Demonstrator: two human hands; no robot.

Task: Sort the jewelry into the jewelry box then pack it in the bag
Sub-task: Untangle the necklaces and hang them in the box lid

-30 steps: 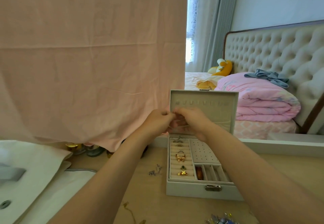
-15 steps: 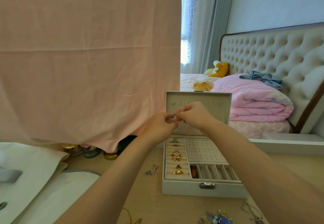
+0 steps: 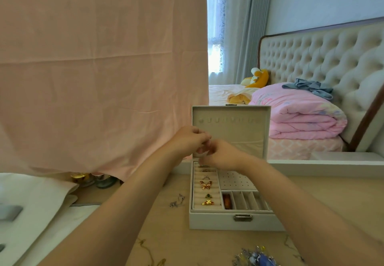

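A grey jewelry box (image 3: 218,222) stands open on the wooden table, its lid (image 3: 241,132) upright. Several rings sit in its left rolls, among them a gold butterfly ring (image 3: 205,185). An amber piece (image 3: 227,201) lies in a front slot. My left hand (image 3: 187,139) and my right hand (image 3: 223,154) meet in front of the lid, above the back of the ring rolls. Their curled fingertips pinch something small and pale between them; what it is cannot be made out.
Silver jewelry (image 3: 176,201) lies left of the box; a gold chain (image 3: 149,253) and a blue beaded piece (image 3: 257,258) lie near the front edge. A white bag (image 3: 31,203) sits at left. A pink cloth (image 3: 104,78) hangs behind, with small jars (image 3: 91,179) under it.
Both hands have dropped slightly, from the lid's hook row toward the back of the ring rolls, still pinched together. The camera view has shifted a little.
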